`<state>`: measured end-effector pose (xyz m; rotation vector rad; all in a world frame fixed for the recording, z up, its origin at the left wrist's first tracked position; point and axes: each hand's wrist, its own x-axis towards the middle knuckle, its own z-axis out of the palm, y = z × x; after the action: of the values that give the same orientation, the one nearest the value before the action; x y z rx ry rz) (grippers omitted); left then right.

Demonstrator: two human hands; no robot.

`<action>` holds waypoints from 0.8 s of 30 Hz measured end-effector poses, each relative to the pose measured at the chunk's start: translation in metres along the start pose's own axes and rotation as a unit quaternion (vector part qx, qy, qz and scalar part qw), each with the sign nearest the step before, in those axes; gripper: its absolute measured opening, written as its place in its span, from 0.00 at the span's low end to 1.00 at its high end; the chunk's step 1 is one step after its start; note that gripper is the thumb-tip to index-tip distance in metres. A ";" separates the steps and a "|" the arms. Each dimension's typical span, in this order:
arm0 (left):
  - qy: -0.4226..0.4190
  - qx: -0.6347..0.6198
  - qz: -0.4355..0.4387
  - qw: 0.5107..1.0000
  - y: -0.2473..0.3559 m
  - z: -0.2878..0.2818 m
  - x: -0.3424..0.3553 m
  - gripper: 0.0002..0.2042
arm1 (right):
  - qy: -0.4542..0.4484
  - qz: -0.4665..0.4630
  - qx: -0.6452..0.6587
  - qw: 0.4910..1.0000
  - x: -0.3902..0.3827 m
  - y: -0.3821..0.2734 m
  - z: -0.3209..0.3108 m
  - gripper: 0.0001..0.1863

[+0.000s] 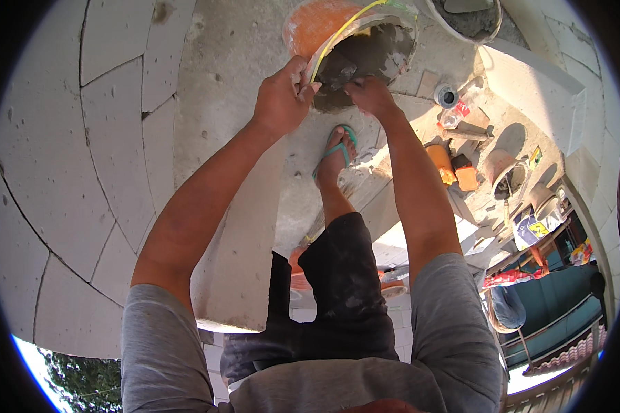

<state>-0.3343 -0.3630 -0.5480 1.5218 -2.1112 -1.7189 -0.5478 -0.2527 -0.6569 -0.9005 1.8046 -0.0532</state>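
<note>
An orange bucket (303, 33) lies tipped on the concrete floor, its mouth turned toward me. Wet grey mortar (375, 51) coats the inside, and a yellow handle (337, 31) loops across the rim. My left hand (282, 98) is closed around the left side of the rim, thumb near the opening. At the lower right of the mouth, my right hand (372, 98) is curled at the mortar; whatever its fingers grip is hidden. Below the bucket stands my foot in a green flip-flop (337, 151).
A pale block wall (55, 138) rises on the left, and a long pale block (238, 255) stands beside my leg. On the right are another bucket (499, 24), a white block (530, 89), a plastic bottle (455, 115), a hammer (468, 134) and a mortar-stained pail (501, 165).
</note>
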 end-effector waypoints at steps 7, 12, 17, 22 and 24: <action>0.012 -0.018 -0.014 1.000 -0.019 -0.025 0.021 0.15 | 0.137 -0.067 0.029 0.988 -0.046 0.017 0.005 0.31; -0.019 -0.121 -0.071 0.990 -0.051 -0.069 0.056 0.19 | 0.183 -0.015 0.023 0.983 -0.051 -0.016 -0.025 0.31; -0.031 -0.168 -0.198 0.965 -0.076 -0.109 0.052 0.29 | 0.179 -0.018 0.016 0.984 -0.066 -0.042 -0.054 0.29; -0.039 0.035 -0.193 0.980 -0.081 -0.160 -0.043 0.30 | 0.140 -0.012 0.032 0.990 -0.095 -0.055 -0.082 0.24; -0.056 0.025 -0.203 0.977 -0.071 -0.189 -0.121 0.26 | 0.123 0.012 0.066 0.990 -0.122 -0.067 -0.093 0.22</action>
<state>-0.1200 -0.4145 -0.4644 2.0322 -2.0099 -1.9207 -0.5695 -0.2623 -0.4913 -0.8048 2.0143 -0.2767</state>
